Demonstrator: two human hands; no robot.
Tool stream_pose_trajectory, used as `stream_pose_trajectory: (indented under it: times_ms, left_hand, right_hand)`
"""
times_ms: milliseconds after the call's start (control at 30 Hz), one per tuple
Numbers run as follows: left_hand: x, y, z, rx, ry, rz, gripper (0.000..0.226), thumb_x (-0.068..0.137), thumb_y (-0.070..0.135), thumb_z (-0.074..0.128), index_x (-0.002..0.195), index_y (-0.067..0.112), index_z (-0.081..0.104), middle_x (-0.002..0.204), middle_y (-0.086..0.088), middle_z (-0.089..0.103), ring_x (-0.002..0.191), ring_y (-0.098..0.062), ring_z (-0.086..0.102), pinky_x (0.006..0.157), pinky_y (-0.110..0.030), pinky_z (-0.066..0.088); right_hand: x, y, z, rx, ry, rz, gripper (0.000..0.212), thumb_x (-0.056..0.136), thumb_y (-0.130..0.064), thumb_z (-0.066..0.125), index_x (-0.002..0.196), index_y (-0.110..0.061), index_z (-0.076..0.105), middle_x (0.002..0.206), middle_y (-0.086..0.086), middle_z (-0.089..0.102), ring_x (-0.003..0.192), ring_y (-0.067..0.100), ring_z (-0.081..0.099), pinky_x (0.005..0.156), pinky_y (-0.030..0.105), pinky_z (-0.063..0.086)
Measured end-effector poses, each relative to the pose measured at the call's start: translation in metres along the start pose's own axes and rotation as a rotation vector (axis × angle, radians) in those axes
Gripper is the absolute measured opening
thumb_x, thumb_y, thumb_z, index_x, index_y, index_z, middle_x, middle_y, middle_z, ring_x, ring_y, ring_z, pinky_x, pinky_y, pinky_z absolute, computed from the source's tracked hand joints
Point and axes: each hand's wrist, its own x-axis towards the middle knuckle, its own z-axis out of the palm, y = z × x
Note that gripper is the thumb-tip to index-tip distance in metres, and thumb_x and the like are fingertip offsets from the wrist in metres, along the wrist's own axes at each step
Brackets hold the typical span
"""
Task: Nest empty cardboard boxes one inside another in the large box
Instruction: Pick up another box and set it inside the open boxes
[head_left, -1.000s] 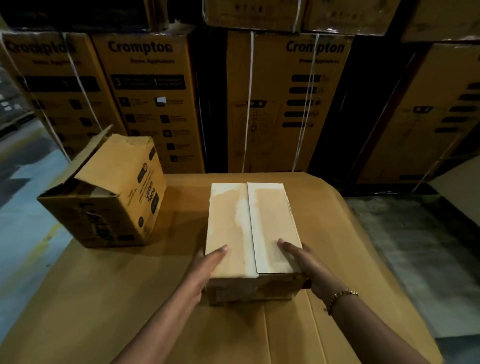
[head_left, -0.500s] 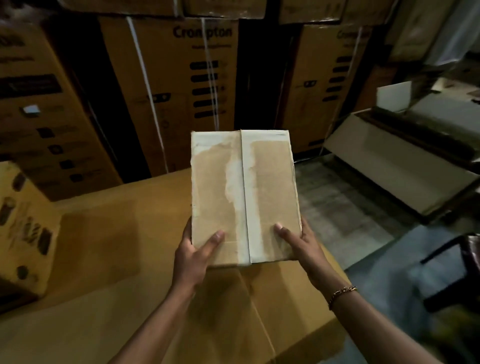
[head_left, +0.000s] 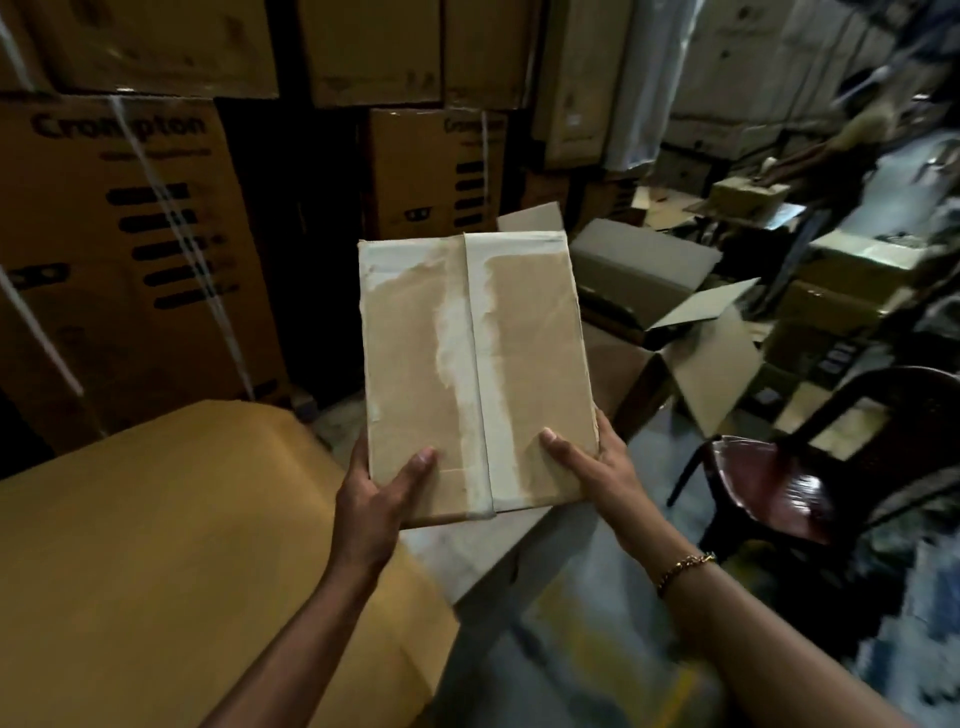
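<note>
I hold a small closed cardboard box (head_left: 475, 364) in the air at the centre of view; its top flaps show torn pale paper and a tape strip down the middle. My left hand (head_left: 371, 491) grips its near left corner, thumb on top. My right hand (head_left: 597, 475), with a gold bracelet at the wrist, grips the near right corner. Behind the held box, on the floor to the right, stands a large open cardboard box (head_left: 639, 291) with its flaps spread out. The held box hides part of it.
A big flat cardboard surface (head_left: 182, 545) lies low at my left. Tall stacked printed cartons (head_left: 124, 249) wall off the back and left. A dark red plastic chair (head_left: 779, 483) stands at the right, with cluttered boxes and another person (head_left: 852, 140) beyond.
I lifted the small box off the flat cardboard surface and turned right with it. The open box on the left has left the view; the large open box and chair came into view.
</note>
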Motion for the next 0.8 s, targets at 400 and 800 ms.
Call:
stream_pose_trajectory:
  times_ms: [400,800]
  left_hand:
    - [0.09,0.029,0.196,-0.09,-0.125,0.089,0.082,0.07,0.058,0.081,0.14,0.036,0.045,0.119,0.01,0.064,0.102,-0.011,0.068,0.073,-0.026,0.06]
    - [0.243,0.061,0.382,-0.106,-0.167,0.215,0.086,0.069,0.063,0.073,0.144,0.032,0.044,0.126,0.007,0.063,0.107,-0.01,0.067,0.082,-0.044,0.062]
  right_hand:
    - [0.1,-0.019,-0.159,-0.001,0.155,-0.088,0.059,0.082,-0.039,0.079,0.126,-0.048,0.04,0.116,-0.006,0.061,0.102,0.017,0.068,0.077,0.031,0.061]
    - [0.288,-0.033,-0.295,-0.096,0.258,-0.164,0.085,0.067,-0.057,0.081,0.139,-0.037,0.041,0.121,-0.002,0.062,0.102,0.016,0.069,0.078,0.035,0.062]
